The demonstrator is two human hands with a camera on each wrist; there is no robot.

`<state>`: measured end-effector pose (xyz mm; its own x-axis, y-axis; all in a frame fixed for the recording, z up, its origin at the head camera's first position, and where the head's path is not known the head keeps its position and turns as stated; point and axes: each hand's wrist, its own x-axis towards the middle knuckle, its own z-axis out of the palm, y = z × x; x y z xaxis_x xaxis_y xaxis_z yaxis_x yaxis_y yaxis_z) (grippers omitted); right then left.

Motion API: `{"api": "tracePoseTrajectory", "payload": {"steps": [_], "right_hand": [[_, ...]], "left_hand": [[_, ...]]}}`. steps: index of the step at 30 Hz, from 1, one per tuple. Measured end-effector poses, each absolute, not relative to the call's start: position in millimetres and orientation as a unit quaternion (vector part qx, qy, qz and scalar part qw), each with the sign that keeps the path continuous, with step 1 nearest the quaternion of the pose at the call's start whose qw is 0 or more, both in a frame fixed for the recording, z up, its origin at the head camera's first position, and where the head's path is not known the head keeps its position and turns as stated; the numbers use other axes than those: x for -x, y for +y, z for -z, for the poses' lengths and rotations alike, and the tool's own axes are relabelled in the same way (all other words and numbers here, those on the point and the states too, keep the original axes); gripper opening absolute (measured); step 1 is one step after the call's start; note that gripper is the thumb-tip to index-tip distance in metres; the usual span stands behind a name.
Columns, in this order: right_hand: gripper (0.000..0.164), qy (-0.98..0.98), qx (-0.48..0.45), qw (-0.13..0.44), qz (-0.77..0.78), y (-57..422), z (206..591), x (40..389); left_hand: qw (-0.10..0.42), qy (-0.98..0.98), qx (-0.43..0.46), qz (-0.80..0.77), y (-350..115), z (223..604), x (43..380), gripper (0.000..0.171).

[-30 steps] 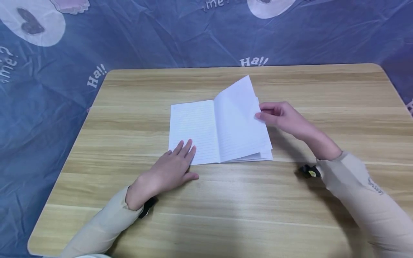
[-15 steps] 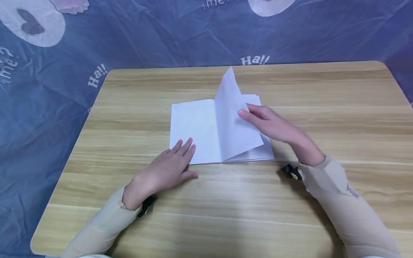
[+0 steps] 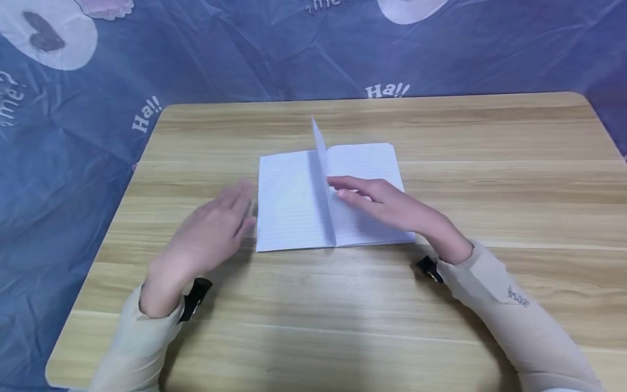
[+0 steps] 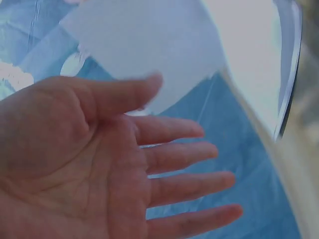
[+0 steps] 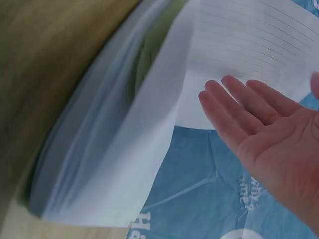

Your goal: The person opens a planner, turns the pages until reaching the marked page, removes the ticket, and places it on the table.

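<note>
An open notebook [image 3: 289, 207] with lined white pages lies mid-table. One leaf [image 3: 319, 149] stands nearly upright at the spine, seen almost edge-on in the head view. My right hand [image 3: 392, 204] reaches over the right-hand page, its extended fingertips against that leaf. In the right wrist view the right hand [image 5: 279, 139] shows straight fingers laid on the lined leaf [image 5: 249, 45], with the thumb apart. Just left of the notebook, my left hand [image 3: 206, 231] is slightly blurred and holds nothing. Its fingers are straight and spread in the left wrist view, palm [image 4: 89, 164] visible.
The notebook rests on a light wood-grain table [image 3: 313, 316] with rounded corners. Blue printed cloth [image 3: 245, 49] with white lettering hangs or lies beyond the back and left edges. Black wrist straps [image 3: 195, 298] show below both hands.
The leaf has swung from the right side up to nearly vertical, with my right hand moving left along with it. My left hand has come off the left page's lower corner, moving left and away.
</note>
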<state>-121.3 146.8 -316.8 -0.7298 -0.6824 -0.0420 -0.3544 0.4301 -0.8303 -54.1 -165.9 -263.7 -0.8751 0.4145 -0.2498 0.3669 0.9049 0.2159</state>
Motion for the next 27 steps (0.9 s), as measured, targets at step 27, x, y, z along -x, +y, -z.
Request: {"api": "tracePoseTrajectory", "payload": {"steps": [27], "right_hand": [[0.056,0.86,0.432,0.188,0.193,118,330,99]], "left_hand": [[0.273,0.929,-0.243,-0.064,-131,301,55,0.07]]}}
